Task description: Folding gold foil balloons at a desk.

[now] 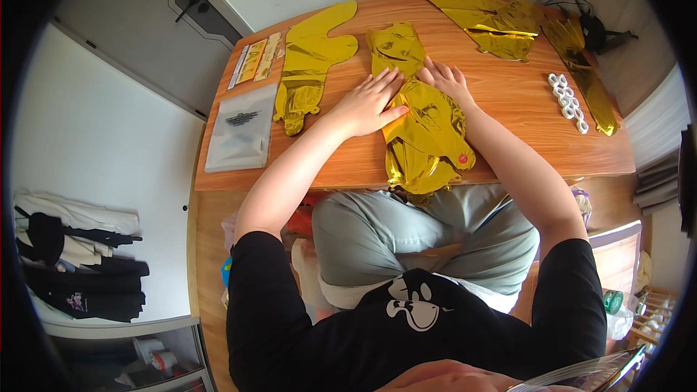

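Note:
A crumpled gold foil balloon (432,131) lies deflated in front of me, and its near end hangs over the table's front edge. A small red dot shows near its lower right. My left hand (367,105) is spread flat, fingers and thumb resting on the foil's left side. Across from it, my right hand (448,81) lies with stretched fingers on the foil's upper right edge and the wood beside it. More gold foil (396,47) reaches out beyond my fingertips; whether it is the same piece I cannot tell. Neither hand grasps anything.
On the wooden table (334,160), a flat gold balloon (319,47) lies left, others (508,25) at the far right and along the right edge (592,76). White rings (568,104) sit right; a clear plastic bag (239,131) and a printed card (254,62) lie left.

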### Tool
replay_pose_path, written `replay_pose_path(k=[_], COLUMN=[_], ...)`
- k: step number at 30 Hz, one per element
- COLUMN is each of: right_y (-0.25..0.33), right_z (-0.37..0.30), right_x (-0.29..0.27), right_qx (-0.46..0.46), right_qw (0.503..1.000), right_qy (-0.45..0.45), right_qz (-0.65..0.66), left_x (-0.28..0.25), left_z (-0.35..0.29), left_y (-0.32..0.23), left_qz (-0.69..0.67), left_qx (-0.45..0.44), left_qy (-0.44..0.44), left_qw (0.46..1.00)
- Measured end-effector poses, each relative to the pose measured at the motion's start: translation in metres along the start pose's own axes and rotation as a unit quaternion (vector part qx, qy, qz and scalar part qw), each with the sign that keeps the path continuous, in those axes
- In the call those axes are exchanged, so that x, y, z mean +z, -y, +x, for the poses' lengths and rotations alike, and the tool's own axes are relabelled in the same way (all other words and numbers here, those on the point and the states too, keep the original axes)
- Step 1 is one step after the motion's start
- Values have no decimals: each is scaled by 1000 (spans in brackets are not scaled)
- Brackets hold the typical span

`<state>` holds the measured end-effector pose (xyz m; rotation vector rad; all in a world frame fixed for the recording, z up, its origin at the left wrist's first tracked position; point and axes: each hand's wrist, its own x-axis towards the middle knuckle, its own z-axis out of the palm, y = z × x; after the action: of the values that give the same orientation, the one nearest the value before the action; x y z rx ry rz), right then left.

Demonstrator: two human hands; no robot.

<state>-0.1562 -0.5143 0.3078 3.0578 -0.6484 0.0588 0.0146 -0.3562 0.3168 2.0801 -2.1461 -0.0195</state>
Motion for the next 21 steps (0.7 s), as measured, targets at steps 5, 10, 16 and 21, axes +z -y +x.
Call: replay_pose_path(k=[5, 10, 16, 21], right_y=[-7, -15, -40, -34], right_z=[-1, 4, 10, 5], right_x=[1, 1, 8, -9], right_qx=[-21, -12, -68, -26], right_qw=[999, 996, 987, 978], right_qy=[-11, 0, -8, 4], right_qz=[30, 93, 145, 206], left_x=[0, -1, 3, -2], left_z=[4, 4, 5, 1], left_y=[-3, -4, 1, -2], left_qz=[-22, -16, -23, -44], left_qx=[-9, -4, -8, -6], left_qy=[-1, 1, -5, -14], left_qw=[1000, 1000, 1000, 999])
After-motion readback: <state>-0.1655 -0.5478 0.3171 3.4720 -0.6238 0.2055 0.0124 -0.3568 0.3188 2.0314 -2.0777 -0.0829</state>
